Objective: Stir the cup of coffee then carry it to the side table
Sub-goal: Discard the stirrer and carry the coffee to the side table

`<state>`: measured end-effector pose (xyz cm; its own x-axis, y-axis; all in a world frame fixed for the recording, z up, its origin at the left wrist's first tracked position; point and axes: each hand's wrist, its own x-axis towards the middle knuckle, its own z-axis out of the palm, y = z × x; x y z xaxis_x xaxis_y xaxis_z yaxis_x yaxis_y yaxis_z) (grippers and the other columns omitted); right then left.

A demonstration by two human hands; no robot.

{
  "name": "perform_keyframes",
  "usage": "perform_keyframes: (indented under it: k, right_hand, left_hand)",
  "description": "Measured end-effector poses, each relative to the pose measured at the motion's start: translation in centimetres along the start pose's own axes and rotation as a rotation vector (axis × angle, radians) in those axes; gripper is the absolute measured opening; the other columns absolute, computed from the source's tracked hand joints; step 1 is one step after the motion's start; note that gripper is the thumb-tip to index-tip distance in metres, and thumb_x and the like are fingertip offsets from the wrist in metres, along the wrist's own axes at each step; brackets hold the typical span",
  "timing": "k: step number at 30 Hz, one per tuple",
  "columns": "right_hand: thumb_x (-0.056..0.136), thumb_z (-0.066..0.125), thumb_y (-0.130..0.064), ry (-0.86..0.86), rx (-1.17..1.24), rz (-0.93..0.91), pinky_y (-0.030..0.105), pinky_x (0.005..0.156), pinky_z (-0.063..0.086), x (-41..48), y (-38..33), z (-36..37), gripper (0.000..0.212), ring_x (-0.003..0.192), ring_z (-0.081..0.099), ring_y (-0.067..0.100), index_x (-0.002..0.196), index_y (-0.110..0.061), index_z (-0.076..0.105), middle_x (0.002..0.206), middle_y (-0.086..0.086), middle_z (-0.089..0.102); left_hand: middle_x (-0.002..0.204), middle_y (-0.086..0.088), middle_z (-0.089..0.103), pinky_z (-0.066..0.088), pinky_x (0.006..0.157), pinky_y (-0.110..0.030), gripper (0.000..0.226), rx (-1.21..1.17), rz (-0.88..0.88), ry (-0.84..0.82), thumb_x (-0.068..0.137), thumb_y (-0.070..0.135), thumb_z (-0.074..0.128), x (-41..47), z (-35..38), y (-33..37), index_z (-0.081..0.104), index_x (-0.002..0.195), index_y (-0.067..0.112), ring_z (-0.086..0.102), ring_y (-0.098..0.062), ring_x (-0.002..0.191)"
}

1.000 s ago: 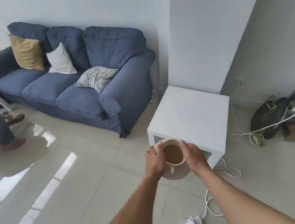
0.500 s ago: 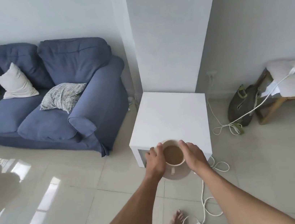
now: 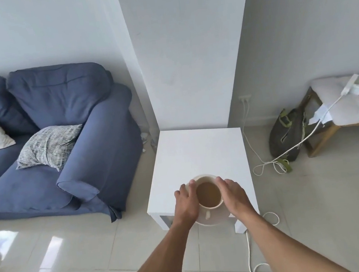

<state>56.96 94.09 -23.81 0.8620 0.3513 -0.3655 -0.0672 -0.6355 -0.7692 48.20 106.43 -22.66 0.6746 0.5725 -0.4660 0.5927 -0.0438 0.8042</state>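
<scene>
A blue sofa (image 3: 54, 135) with a striped cushion (image 3: 48, 146) stands at the left, against the wall. Just right of it is the white bench (image 3: 199, 153). Over the bench's near edge both hands carry the cup (image 3: 208, 193) on its saucer (image 3: 213, 219) — the left hand (image 3: 186, 201) and the right hand (image 3: 235, 195) with fingers wrapped around the cup's sides. The cup is upright, mouth up, full of light brown coffee, its handle pointing near, toward the person. A dark bag (image 3: 288, 135) and white cable (image 3: 270, 164) lie at the right.
</scene>
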Motion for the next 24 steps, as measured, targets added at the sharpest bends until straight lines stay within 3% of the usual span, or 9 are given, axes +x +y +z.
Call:
perform_keyframes:
  k: [4, 14, 24]
  right_hand:
    - [0.088, 0.029, -0.067, -0.005, 0.015, 0.030, 0.036, 0.069, 0.039, 3.2, -1.0, 0.2, 0.055, 0.088, 0.056, 0.024, 0.080, -0.018, 0.052, 0.097, 0.007, 0.061]
    - [0.094, 0.031, -0.061, -0.007, 0.023, 0.054, 0.032, 0.063, 0.038, 11.1, -2.6, 1.1, 0.053, 0.083, 0.058, 0.020, 0.083, -0.015, 0.056, 0.093, 0.005, 0.062]
    - [0.084, 0.034, -0.070, 0.025, 0.099, 0.166, 0.032, 0.068, 0.041, 21.3, -1.6, 3.1, 0.046, 0.085, 0.058, 0.022, 0.077, -0.028, 0.053, 0.095, 0.008, 0.062]
  left_hand:
    - [0.124, -0.006, 0.047, 0.032, 0.096, -0.036, 0.057, 0.004, 0.006, -0.006, 0.101, 0.059, 0.022, 3.5, -0.2, 1.1, 0.051, 0.127, 0.018, 0.045, -0.021, 0.107]
    - [0.121, -0.005, 0.050, 0.036, 0.098, -0.039, 0.056, 0.012, 0.019, -0.028, 0.099, 0.060, 0.027, 12.2, -0.6, 2.9, 0.054, 0.120, 0.015, 0.049, -0.023, 0.112]
    - [0.104, 0.000, 0.059, 0.048, 0.093, -0.043, 0.054, 0.017, 0.021, -0.079, 0.090, 0.070, 0.033, 23.9, 1.2, 3.1, 0.060, 0.102, 0.024, 0.056, -0.019, 0.104]
